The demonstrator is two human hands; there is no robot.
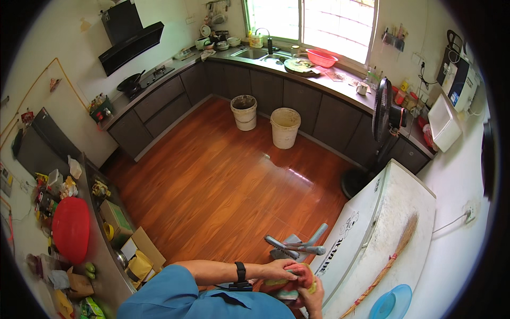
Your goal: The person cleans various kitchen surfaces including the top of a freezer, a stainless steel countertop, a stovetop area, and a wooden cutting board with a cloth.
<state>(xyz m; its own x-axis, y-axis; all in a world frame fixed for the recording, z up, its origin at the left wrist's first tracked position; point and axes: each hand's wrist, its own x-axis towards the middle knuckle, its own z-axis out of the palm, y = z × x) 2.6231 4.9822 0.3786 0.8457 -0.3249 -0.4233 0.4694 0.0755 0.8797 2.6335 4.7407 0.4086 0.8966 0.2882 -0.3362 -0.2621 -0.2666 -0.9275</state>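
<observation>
My left hand [280,269] holds the upper left side of a bunched multicoloured cloth [305,275], red, yellow and pale green, close in front of my body. Gripping the cloth's lower right side is my right hand [314,297]. Just beyond the cloth, a grey broom head [281,244] and a dustpan [292,240] are by the white chest freezer. The lower part of the cloth is partly hidden by the hands.
A straw broom [392,259] and a blue plastic basin [390,303] lie on the chest freezer [402,199]. Two buckets [244,115] [285,129] stand by the cabinets. A black fan [382,111] is at right. At left, a metal counter [101,239] holds a red cover [71,229]; an open cardboard box [149,247] is below.
</observation>
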